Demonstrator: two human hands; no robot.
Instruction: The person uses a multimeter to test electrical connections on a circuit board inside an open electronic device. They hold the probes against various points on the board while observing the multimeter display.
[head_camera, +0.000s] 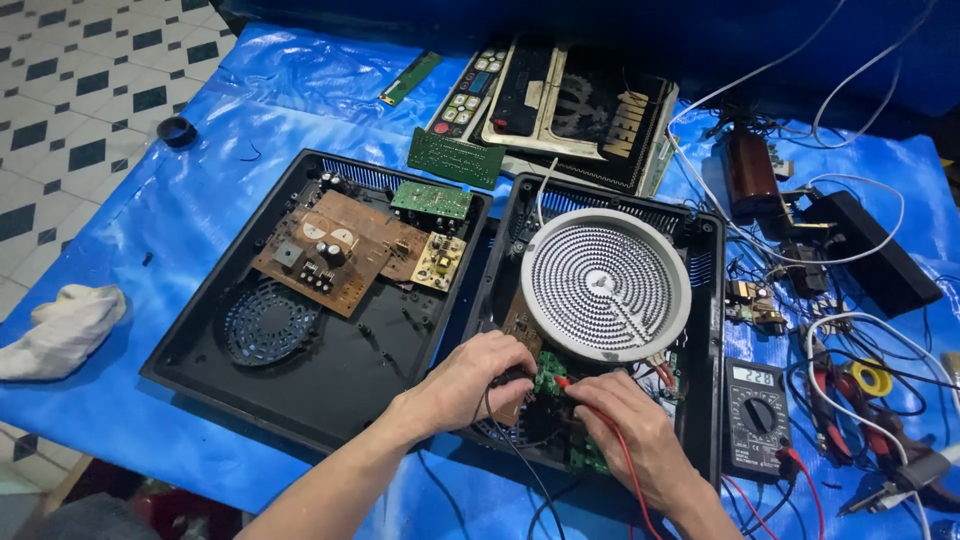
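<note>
My left hand (470, 380) grips a black test probe (512, 378) and presses its tip onto a green circuit board (550, 370) inside an open black cooker housing (712, 330). My right hand (625, 425) holds a red test probe (565, 383) on the same board. Just above both hands a round white heating coil (605, 285) rests in that housing. Black and red leads trail from the probes toward a black digital multimeter (755, 420) to the right of my right hand.
A second open black housing (200, 350) with a brown circuit board (335, 250) lies at left. Control panels (560, 100) lie at the back, tangled wires and small parts (850, 380) at right, a white rag (60, 330) at far left. A blue tarp (200, 180) covers the table.
</note>
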